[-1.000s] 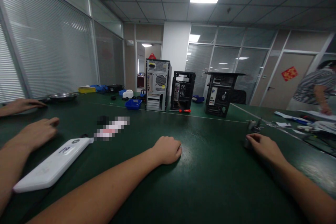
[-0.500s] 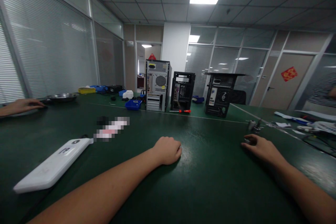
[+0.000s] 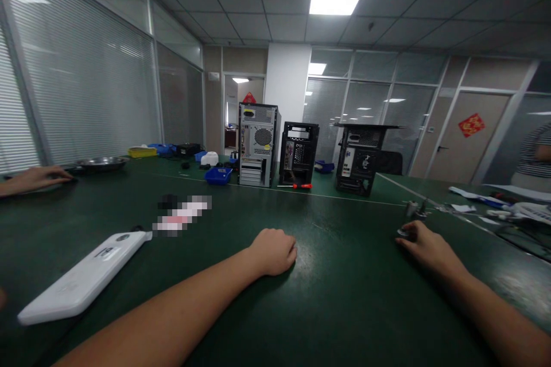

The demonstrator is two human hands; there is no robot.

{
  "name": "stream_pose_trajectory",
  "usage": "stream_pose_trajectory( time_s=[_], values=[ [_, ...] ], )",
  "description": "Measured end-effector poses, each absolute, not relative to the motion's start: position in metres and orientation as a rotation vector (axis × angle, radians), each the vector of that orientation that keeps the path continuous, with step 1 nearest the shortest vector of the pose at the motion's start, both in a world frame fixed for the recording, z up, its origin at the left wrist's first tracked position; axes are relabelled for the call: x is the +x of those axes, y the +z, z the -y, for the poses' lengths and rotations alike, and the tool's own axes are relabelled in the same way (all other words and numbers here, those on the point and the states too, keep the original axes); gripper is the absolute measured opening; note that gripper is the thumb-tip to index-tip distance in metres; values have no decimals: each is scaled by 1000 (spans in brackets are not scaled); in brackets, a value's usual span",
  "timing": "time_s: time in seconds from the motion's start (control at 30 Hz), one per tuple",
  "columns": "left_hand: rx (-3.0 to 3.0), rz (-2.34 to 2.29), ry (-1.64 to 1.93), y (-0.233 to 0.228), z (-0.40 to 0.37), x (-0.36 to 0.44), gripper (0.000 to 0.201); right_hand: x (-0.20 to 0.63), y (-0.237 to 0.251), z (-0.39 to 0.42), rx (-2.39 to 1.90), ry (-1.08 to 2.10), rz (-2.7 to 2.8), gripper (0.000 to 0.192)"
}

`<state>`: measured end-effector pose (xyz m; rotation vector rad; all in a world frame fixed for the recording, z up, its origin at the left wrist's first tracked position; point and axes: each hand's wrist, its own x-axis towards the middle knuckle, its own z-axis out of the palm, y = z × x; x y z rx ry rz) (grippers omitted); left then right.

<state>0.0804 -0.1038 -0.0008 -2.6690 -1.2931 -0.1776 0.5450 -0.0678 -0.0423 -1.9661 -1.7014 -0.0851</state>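
Observation:
My left hand [image 3: 273,252] rests on the green tabletop [image 3: 327,304] in a loose fist. Its curled fingers hide whatever may be inside. Further right, my right hand [image 3: 424,243] is low over the table, thumb and fingers pinched around a small shiny metal piece [image 3: 403,233]; its kind is too small to make out. Just beyond those fingers stand a small metal cylinder [image 3: 410,209] and other small metal parts [image 3: 420,213], partly covered by the hand.
Three computer cases [image 3: 256,146] stand across the table, with a red-handled screwdriver [image 3: 303,186] in front. A blue bin [image 3: 218,175] is beside them. A white slab-like device [image 3: 81,278] lies left. Another person's hand [image 3: 38,179] rests near a metal dish [image 3: 101,163]. Papers and cables [image 3: 525,212] lie right.
The view has tilted up slightly, so the scene sits a little lower. My right fingers have shifted slightly and the small metal piece shows more plainly. My left hand stays in place.

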Motion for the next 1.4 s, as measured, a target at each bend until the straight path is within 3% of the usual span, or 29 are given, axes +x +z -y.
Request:
stream_pose_trajectory(
  time_s=[0.27, 0.67, 1.4],
  values=[
    [-2679, 1268, -202, 3, 106, 81, 37, 469, -10, 88, -1671, -259, 1914, 47],
    [-2828, 1207, -614, 10, 132, 99, 42, 339, 14, 143, -959, -592, 2465, 37],
    [-2728, 981, -357, 0, 130, 99, 52, 320, 3, 147, -675, -671, 2535, 40]
  ],
)
